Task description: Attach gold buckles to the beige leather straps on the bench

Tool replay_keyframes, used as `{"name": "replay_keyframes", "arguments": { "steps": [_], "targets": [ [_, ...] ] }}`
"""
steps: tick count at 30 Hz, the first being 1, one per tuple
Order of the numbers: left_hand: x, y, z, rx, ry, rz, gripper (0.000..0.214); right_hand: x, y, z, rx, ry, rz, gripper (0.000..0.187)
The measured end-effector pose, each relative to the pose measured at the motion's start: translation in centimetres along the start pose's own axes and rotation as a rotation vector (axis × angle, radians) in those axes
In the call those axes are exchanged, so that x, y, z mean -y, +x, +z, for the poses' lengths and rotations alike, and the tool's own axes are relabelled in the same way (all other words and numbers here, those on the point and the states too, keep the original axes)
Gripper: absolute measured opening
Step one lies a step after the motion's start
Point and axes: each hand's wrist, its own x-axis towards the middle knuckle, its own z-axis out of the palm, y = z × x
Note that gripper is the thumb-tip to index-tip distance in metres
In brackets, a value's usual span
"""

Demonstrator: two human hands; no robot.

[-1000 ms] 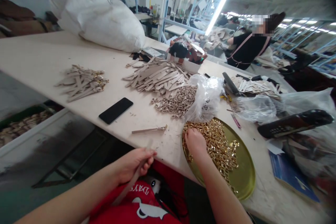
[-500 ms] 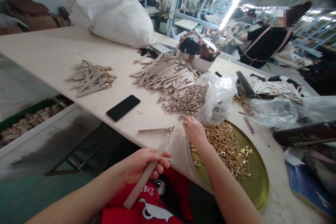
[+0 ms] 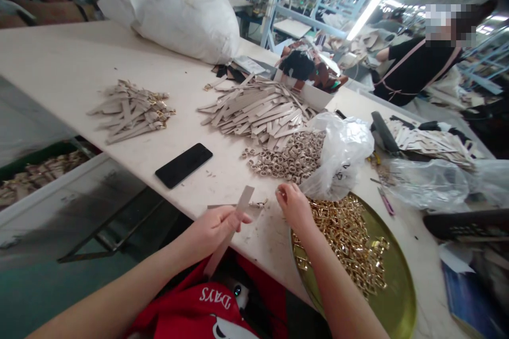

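My left hand (image 3: pixel 217 225) is closed round a long beige strap (image 3: pixel 238 209) that points up and to the right over the table's front edge. My right hand (image 3: pixel 293 204) is pinched shut at the near rim of the gold tray (image 3: pixel 401 291), beside a heap of small beige loops (image 3: pixel 286 156); what its fingertips hold is too small to make out. The tray carries a pile of gold metal buckles (image 3: pixel 350 243). A single strap with a buckle (image 3: pixel 258 204) lies on the table between my hands.
A large pile of beige straps (image 3: pixel 258 108) lies behind the loops, and a smaller pile with buckles (image 3: pixel 131 111) sits to the left. A black phone (image 3: pixel 183 164), clear plastic bags (image 3: pixel 342 153), a big white sack (image 3: pixel 170 5). A person in black works at the far right.
My right hand has left the buckle pile and moved up and left to the tray's rim. My left hand has raised the strap from my lap up over the table edge.
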Motion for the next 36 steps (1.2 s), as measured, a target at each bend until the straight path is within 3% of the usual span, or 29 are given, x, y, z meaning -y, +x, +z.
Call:
{"name": "replay_keyframes", "arguments": {
  "steps": [3,6,9,12,15,18,23,26,29,36],
  "targets": [
    [-1.6,-0.6,-0.8,-0.017,0.054,0.073,0.037,1.1,-1.8,-0.4,-0.057,0.689,0.156,0.02],
    [-2.5,-1.6,-1.3,-0.053,0.005,0.193,0.033,2.7,-3.8,-1.0,0.001,1.314,0.342,0.022],
    [-2.8,-2.6,-1.1,-0.116,-0.044,0.281,0.028,4.1,-5.3,-1.6,0.025,1.717,0.485,0.023],
    [-2.5,-3.7,-0.2,-0.011,-0.016,0.259,0.022,4.9,-6.6,-2.1,0.093,1.942,0.545,0.02],
    [-1.8,-4.5,0.8,0.158,0.148,0.214,0.018,5.4,-7.6,-2.3,0.137,2.03,0.544,0.022],
    [-0.6,-4.6,1.5,0.209,0.219,0.177,0.018,5.7,-8.4,-2.3,0.121,2.029,0.527,0.025],
    [1.9,-3.5,2.0,0.049,0.132,0.097,0.027,6.5,-9.2,-2.2,0.14,1.978,0.559,0.025],
    [2.4,-3.0,2.0,0.08,0.106,0.093,0.044,6.7,-9.5,-2.1,0.145,1.94,0.572,0.025],
    [2.2,-2.9,1.9,0.122,0.142,0.096,0.035,6.5,-9.6,-1.8,0.119,1.907,0.569,0.025],
    [2.2,-2.9,1.6,-0.009,0.267,0.142,0.029,6.2,-9.4,-0.9,0.046,1.767,0.541,0.024]
  ]
}}
